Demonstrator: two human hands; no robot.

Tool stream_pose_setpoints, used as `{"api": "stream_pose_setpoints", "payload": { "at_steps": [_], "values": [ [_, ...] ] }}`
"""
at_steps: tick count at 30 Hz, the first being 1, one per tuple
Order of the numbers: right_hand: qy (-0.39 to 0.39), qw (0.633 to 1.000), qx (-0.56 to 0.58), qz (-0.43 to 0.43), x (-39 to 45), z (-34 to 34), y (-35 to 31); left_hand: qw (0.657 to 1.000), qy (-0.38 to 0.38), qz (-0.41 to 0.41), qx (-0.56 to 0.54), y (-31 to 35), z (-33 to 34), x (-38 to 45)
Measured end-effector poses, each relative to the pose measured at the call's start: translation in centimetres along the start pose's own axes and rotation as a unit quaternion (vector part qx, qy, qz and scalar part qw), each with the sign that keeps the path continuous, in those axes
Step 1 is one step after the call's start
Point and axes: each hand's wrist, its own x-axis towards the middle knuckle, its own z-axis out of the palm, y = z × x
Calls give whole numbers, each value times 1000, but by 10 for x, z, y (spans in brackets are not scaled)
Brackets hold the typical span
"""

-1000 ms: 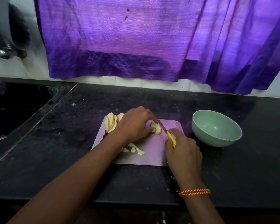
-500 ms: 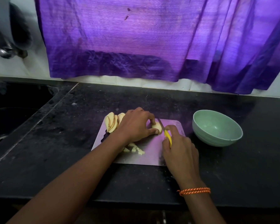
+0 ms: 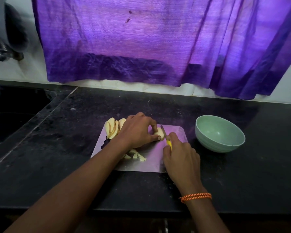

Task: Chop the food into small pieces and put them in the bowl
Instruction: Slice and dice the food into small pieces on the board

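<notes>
A pale cutting board lies on the black counter. On it my left hand pinches a pale food piece between thumb and fingers. My right hand grips a yellow-handled knife, its blade resting against the right side of that piece. A fan of pale slices lies at the board's far left corner. Small cut cubes sit near the board's front, partly hidden under my left forearm. A green bowl stands to the right of the board, with nothing visible inside.
A dark sink is sunk into the counter at the left. A purple curtain hangs over the back wall. A blurred metal tap shows at the upper left. The counter's front edge runs below my forearms.
My right hand has slid left and forward, bringing the knife blade up against the piece. My left hand's fingers have shifted slightly on the piece.
</notes>
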Motion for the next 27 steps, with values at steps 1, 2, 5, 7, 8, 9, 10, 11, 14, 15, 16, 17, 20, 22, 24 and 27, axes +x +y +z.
{"api": "stream_pose_setpoints", "payload": {
  "at_steps": [1,2,5,7,8,9,10,11,14,15,16,17,20,22,24,27],
  "values": [
    [-4,1000,-2,-3,0,0,0,1000,0,1,1,0,0,0],
    [-7,1000,-4,-7,0,0,1,1000,0,1,2,0,0,0],
    [-9,1000,4,-16,2,0,4,1000,1,-1,2,0,0,1],
    [-14,999,19,-22,7,2,6,1000,-2,-2,1,1,0,0],
    [-16,999,25,-24,9,3,7,1000,-4,-2,1,1,0,0],
    [-16,999,30,-26,11,4,7,1000,-3,0,2,1,0,0],
    [-15,999,32,-27,12,5,7,1000,0,1,5,1,0,-1],
    [-15,999,33,-27,12,5,7,1000,5,1,8,2,-1,-2],
    [-14,999,27,-25,7,2,7,999,22,1,24,4,0,-3],
    [-14,999,23,-23,3,1,7,999,27,1,33,4,0,-3],
    [-12,1000,18,-20,-2,-1,8,999,31,-2,43,4,1,-4],
    [-10,1000,13,-19,-7,-3,9,998,35,-7,51,4,0,-3],
    [-6,1000,-9,-18,-20,-7,12,996,45,-26,67,2,0,-3],
    [-10,1000,-13,-16,-26,-9,13,996,44,-31,66,2,0,-4],
    [-7,1000,-4,-11,-28,-12,12,997,39,-27,59,2,0,-4],
    [11,1000,21,9,-26,-16,10,998,29,-23,43,1,0,-3]
  ]
}}
